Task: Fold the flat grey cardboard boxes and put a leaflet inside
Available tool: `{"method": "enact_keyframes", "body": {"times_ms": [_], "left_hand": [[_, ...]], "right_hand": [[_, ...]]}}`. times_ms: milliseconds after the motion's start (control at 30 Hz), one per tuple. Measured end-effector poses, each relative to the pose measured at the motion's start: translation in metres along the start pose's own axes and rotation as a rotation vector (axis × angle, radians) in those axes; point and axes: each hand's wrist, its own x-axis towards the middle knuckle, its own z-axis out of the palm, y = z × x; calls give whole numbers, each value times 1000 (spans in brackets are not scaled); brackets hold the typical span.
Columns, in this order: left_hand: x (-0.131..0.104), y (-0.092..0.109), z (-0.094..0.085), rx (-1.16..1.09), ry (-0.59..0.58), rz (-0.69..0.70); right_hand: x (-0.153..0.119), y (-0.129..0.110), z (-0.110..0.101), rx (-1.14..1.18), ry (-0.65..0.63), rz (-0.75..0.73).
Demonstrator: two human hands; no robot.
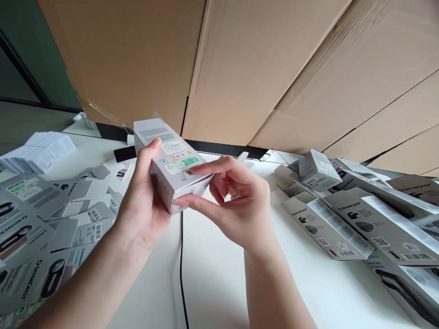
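Observation:
A light grey product box (pixel 176 155) with printed text and a green label is held up, tilted, above the white table. My left hand (pixel 142 187) wraps around its left side and underside, the thumb lying on the printed face. At the near end, my right hand (pixel 236 196) pinches the box's end panel, index finger on the upper edge and thumb at the lower corner. That end looks closed, with a thin seam along its top edge. A flap sticks up at the far end. The fingers of my left hand under the box are hidden.
Flat, unfolded cartons (pixel 30 256) lie piled at the left, near a banded stack of white leaflets (pixel 37 151). Several formed boxes (pixel 377 224) are heaped at the right. A black cable (pixel 181 269) crosses the white table (pixel 216 278). Large cardboard sheets (pixel 233 68) stand behind.

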Motion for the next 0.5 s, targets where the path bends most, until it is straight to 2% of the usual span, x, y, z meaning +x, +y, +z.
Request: {"method": "enact_keyframes", "body": {"times_ms": [167, 367, 500], "left_hand": [[1, 0, -1, -9, 27, 35], [1, 2, -4, -40, -41, -9], [2, 13, -3, 26, -160, 28]], "right_hand": [[2, 3, 1, 15, -51, 18], [-1, 13, 13, -44, 53, -88], [-5, 18, 21, 51, 39, 57]]}}
